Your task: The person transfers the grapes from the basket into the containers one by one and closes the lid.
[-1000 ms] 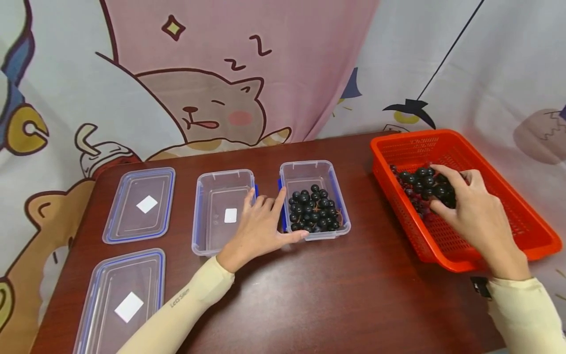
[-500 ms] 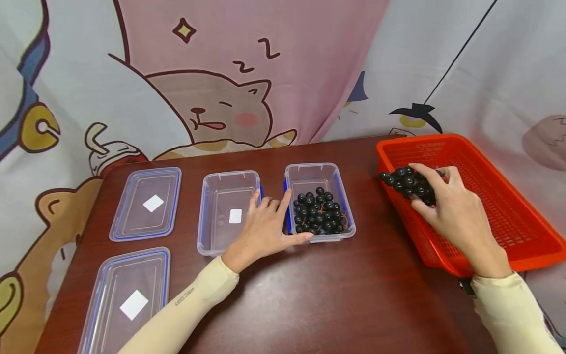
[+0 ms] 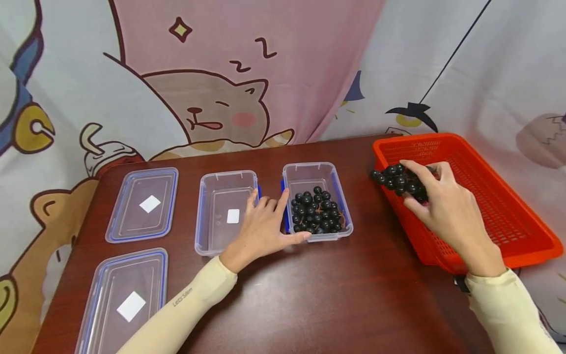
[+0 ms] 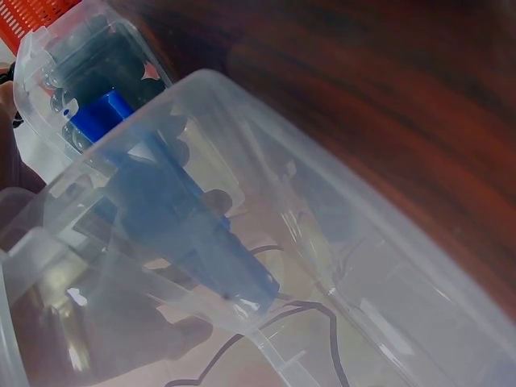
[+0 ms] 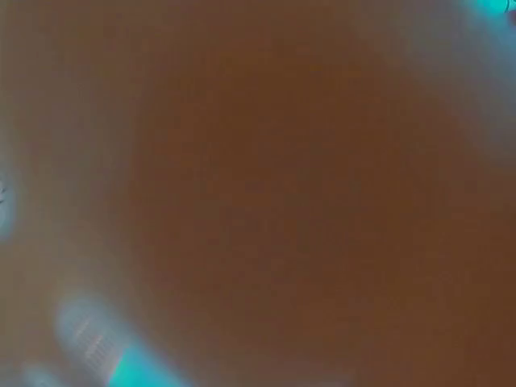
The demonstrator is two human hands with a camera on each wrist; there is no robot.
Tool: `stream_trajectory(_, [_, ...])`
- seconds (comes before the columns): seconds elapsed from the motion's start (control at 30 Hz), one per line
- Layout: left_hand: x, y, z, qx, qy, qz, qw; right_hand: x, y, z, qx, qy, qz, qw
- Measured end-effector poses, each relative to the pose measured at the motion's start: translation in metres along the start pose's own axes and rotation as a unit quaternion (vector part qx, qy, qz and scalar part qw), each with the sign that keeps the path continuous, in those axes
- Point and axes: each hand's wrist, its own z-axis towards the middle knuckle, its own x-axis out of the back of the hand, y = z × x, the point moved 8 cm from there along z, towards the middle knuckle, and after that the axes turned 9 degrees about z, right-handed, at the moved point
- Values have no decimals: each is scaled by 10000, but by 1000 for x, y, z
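In the head view my right hand (image 3: pixel 451 216) grips a bunch of black grapes (image 3: pixel 398 181) above the left rim of the red basket (image 3: pixel 526 211). Part of the bunch is hidden behind the fingers. My left hand (image 3: pixel 261 226) spreads its fingers across the gap between two clear plastic containers. Its thumb and index finger touch the rim of the right container (image 3: pixel 340 196), where more black grapes (image 3: pixel 316 211) lie. Another finger reaches the near side wall of the left container (image 3: pixel 205 211), which has a white label. The right wrist view is a brown blur.
Two clear lids with blue seals lie at the left: an upper lid (image 3: pixel 161 182) and a lower lid (image 3: pixel 148 268), each with a white label. All stands on a dark red-brown table (image 3: pixel 336 300). A printed curtain (image 3: pixel 309 73) hangs behind the table.
My right hand has lifted the bunch of black grapes from inside the basket and carried it left, over the rim. My left hand stays in the same place at the containers.
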Motion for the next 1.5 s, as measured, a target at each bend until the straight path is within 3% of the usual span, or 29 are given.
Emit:
stream_trajectory(0.77, [1, 1, -1, 7, -28, -115, 9999, -36, -47, 12, 94, -299, 374, 9988])
stream_trajectory(1.5, [2, 1, 0, -29, 38, 49, 10000, -82, -69, 41, 371, -30, 775, 9963])
